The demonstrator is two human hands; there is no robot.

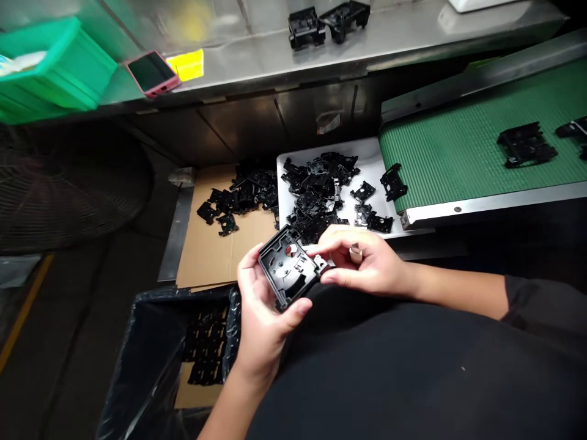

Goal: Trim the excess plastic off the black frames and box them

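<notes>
A black moulded plastic part (288, 267), roughly square with holes and clips, is held in front of me over my lap. My left hand (262, 311) cups it from below, fingers wrapped round its lower edge. My right hand (364, 264), with a ring on one finger, pinches its right corner between thumb and fingers. Beyond the hands, a white tray (373, 160) holds a pile of similar black parts (316, 189).
More black parts (241, 198) lie on brown cardboard (208, 250) left of the tray. A green conveyor belt (458, 156) at right carries a few parts (525, 144). A black-lined bin (151, 360) with stacked parts sits lower left. On the steel shelf: a phone (151, 72), green bins (46, 70), two parts (328, 23).
</notes>
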